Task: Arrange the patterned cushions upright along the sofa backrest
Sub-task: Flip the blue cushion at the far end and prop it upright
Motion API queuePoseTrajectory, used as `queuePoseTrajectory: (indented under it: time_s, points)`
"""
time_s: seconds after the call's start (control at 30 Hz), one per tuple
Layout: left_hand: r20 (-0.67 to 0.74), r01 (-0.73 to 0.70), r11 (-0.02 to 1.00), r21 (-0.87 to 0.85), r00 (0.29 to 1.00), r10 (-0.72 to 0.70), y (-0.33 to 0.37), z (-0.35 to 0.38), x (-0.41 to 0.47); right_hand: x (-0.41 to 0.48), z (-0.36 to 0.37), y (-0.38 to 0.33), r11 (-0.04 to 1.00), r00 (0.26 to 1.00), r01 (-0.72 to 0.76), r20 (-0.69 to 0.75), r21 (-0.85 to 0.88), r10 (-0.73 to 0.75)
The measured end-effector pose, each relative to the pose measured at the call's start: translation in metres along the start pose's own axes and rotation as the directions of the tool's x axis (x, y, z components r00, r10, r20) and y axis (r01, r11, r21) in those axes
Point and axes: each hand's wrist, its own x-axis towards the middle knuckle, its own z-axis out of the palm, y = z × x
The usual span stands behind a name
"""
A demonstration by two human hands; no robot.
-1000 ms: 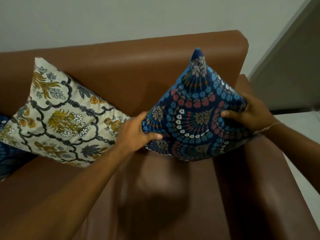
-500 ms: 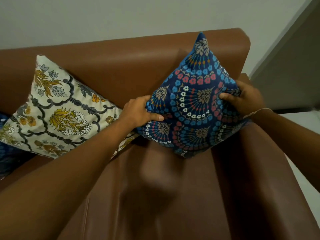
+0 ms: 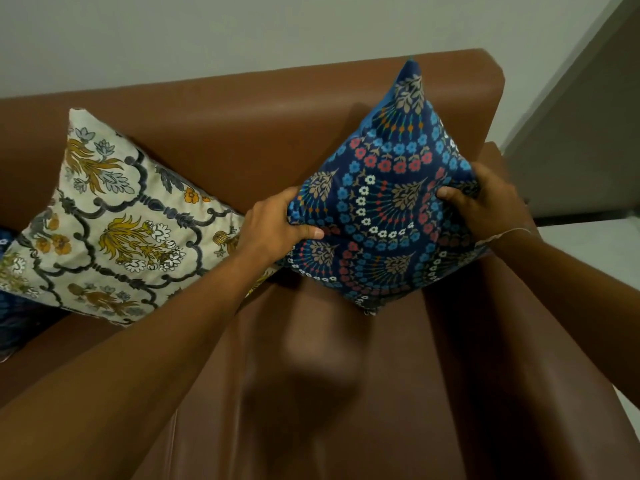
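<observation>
Both hands grip the blue cushion at the sofa's right end, against the backrest.

The blue cushion [image 3: 384, 209] stands on one corner like a diamond, its top point reaching the backrest's [image 3: 263, 109] upper edge and its right side pressed into the corner by the armrest [image 3: 519, 341]. The left hand [image 3: 273, 226] pinches the cushion's left corner, thumb on the front and fingers behind; the right hand [image 3: 485, 206] is clenched on the right corner the same way, with a thin band at its wrist. The cream cushion [image 3: 114, 220] leans tilted against the backrest near the middle of the sofa, its right corner tucked behind the left hand, just beside the blue one. A second dark blue cushion [image 3: 14, 320] shows partly at the sofa's left edge, under the cream one. The seat [image 3: 311, 393] in front is bare brown leather.
</observation>
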Motion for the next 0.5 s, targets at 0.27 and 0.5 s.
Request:
queuePoseTrajectory:
  time_s: [0.27,0.5]
  points:
    - [0.179,0.073,0.996,0.057,0.981,-0.082,0.001,-0.003,0.011,-0.007,-0.001,-0.012,0.999,0.999,-0.026,0.04,-0.03,0.028]
    - [0.104,-0.019,0.999,0.043,0.994,0.015,-0.004,-0.001,-0.009,-0.03,0.016,0.011,0.998,0.999,0.015,-0.035,0.057,-0.013]
